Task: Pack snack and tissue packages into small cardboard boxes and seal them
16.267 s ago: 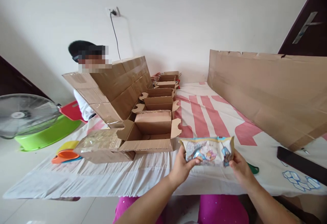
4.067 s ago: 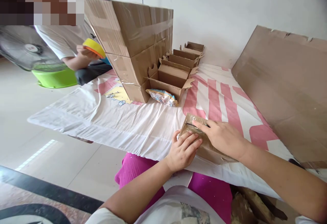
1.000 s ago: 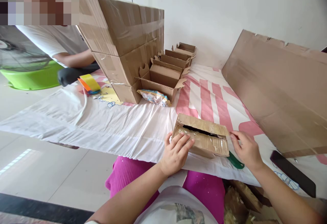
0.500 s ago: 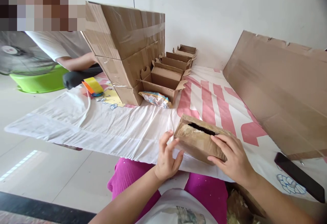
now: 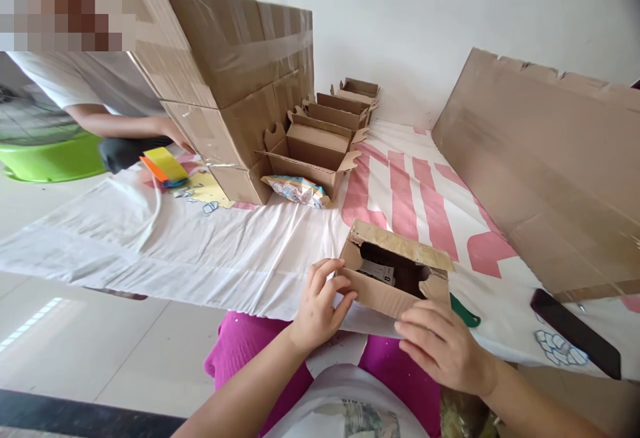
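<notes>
A small cardboard box (image 5: 380,298) lies near the table's front edge, its top opening wide. Inside it is a grey-and-white printed item (image 5: 377,271), partly hidden by the box walls. My left hand (image 5: 320,305) grips the box's left front corner with bent fingers. By the front right corner is my right hand (image 5: 443,345), its fingers apart and slightly curled, with nothing visible in them. Brown tape (image 5: 400,238) covers the back top edge, and the right end flap looks torn. A green flat thing (image 5: 465,311) sticks out behind the box's right end.
Several open cardboard boxes (image 5: 320,151) stand in a row beside a stack of large taped cartons (image 5: 215,45). A colourful packet (image 5: 297,191) lies before them. At right are a phone (image 5: 575,331) and a cardboard panel (image 5: 545,178). Another person's arm (image 5: 125,125) reaches behind the stack.
The box's taped top has come open from a narrow slit, showing the inside. My right hand has moved off the top towards the front, and the green thing has come into view.
</notes>
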`<state>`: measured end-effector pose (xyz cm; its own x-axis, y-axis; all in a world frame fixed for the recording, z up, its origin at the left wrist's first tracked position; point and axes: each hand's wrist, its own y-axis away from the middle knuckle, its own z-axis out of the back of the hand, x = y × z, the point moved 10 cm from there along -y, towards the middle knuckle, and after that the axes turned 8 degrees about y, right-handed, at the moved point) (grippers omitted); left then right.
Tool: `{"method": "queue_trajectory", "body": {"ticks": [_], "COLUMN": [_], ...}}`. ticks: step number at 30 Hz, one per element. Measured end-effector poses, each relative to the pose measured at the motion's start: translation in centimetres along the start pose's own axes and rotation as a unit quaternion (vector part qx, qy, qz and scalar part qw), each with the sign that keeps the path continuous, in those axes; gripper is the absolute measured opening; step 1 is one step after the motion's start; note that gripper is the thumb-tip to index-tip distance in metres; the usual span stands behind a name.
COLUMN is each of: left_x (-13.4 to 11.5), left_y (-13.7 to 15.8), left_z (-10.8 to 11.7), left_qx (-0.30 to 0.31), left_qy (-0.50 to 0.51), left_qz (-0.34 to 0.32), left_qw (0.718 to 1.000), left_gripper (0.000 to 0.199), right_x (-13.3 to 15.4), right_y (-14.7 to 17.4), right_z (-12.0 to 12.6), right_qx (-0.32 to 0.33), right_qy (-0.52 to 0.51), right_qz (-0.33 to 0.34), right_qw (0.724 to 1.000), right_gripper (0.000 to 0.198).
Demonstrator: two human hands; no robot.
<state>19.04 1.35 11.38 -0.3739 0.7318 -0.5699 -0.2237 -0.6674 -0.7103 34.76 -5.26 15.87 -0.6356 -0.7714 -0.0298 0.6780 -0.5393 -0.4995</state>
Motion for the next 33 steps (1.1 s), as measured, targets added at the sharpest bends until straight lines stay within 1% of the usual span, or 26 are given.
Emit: {"method": "queue_trajectory", "body": {"ticks": [2,3,6,8,10,14,17,21,24,26,30,33], "left_x": [-0.4,-0.5,-0.7,-0.6,-0.5,-0.4,-0.3,-0.3,-0.4,-0.4,-0.4,-0.5], "left_y": [-0.3,-0.4,-0.7,-0.7,-0.6,-0.2,-0.1,-0.1,-0.1,-0.1,0.1,0.2], "left_z": [-0.2,-0.3,-0.7,-0.8,-0.9,-0.9,-1.0,-1.1,-1.1,-1.1,-1.1,-1.0], "left_qx": [0.003,0.010,0.041,0.057,0.063,0.055,0.050,0.046,0.043,0.042,0.039,0.036], "left_qy": [-0.026,-0.038,-0.066,-0.068,-0.063,-0.055,-0.052,-0.050,-0.053,-0.057,-0.061,-0.059], "left_qz": [-0.017,-0.023,-0.033,-0.031,-0.025,-0.020,-0.017,-0.018,-0.020,-0.020,-0.019,-0.019], "left_qw": [1.000,0.999,0.996,0.996,0.996,0.997,0.997,0.997,0.997,0.997,0.997,0.997], "left_gripper": [0.023,0.027,0.037,0.041,0.041,0.040,0.041,0.039,0.038,0.038,0.041,0.042], "right_x": [-1.6,-2.4,-4.2,-4.8,-5.2,-6.6,-7.8,-7.8,-7.2,-7.2,-7.8,-8.2], "right_y": [0.0,-0.1,-0.3,-0.3,-0.4,-0.1,0.4,0.8,0.7,0.7,1.4,2.1], "right_z": [0.5,0.4,-0.9,-1.2,-0.6,2.3,3.5,3.2,2.9,2.9,2.8,2.6], "right_qx": [-0.024,-0.018,0.047,0.073,0.064,0.013,0.023,0.089,0.128,0.144,0.162,0.159], "right_qy": [0.022,0.035,0.067,0.078,0.089,0.145,0.186,0.187,0.216,0.249,0.295,0.301], "right_qz": [-0.039,-0.056,-0.091,-0.101,-0.106,-0.138,-0.162,-0.148,-0.138,-0.147,-0.184,-0.207], "right_qw": [0.999,0.998,0.992,0.989,0.988,0.980,0.969,0.967,0.958,0.946,0.923,0.917], "right_gripper": [0.023,0.024,0.034,0.039,0.037,0.023,0.017,0.018,0.019,0.020,0.028,0.031]}}
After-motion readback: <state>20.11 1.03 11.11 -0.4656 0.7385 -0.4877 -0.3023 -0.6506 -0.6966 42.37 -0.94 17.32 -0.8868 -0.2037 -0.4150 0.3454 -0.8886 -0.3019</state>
